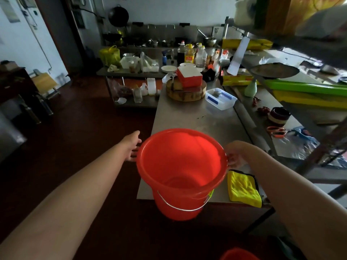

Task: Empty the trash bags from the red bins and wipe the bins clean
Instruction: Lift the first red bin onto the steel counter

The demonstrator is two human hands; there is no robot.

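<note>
Two hands meet the round red plastic bucket (180, 166), held over the long steel table's (197, 117) near corner. Our right hand (233, 156) curls its fingers around the rim. Our left hand's (133, 147) fingertips are hidden behind the rim, so we cannot tell its grip. Yellow cloth (242, 186) lies on the table's near end.

Long brushed-steel worktable (187, 117), thick round wooden chopping block (185, 92) bearing stacked red-and-white cardboard boxes (189, 75), clear plastic tub (221, 99) just beside it, oil bottles (189, 54) behind, orange-handled scissors (277, 132) on the right, black wok (118, 15) hanging on the far wall.
</note>
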